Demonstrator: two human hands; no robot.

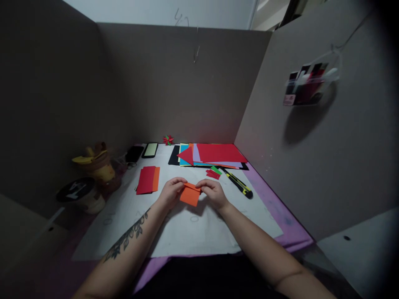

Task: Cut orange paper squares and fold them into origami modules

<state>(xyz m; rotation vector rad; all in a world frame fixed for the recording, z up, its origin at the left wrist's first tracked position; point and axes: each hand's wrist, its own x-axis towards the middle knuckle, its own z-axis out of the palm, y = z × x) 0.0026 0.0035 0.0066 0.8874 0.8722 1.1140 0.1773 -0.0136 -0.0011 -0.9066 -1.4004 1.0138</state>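
Observation:
A small orange piece of paper [189,197] is held up between my two hands over the white sheet. Along its upper edge runs a narrow folded strip. My left hand [172,192] pinches the upper left corner with thumb and finger. At the upper right corner, my right hand [213,192] grips it the same way. Beyond the right hand lie several small red paper strips [213,174] and a green strip [216,170]. A yellow and black utility knife [237,183] rests to their right. Left of my hands is a stack of red and orange paper [146,180].
Coloured sheets [221,153] are piled at the back, a red triangle [187,155] on them. A red and green paper star [168,140], a phone [150,150] and a dark flat object [134,154] lie leftward. A pot [104,168] and a lidded tub [89,197] stand left. Grey panels [183,87] enclose the table.

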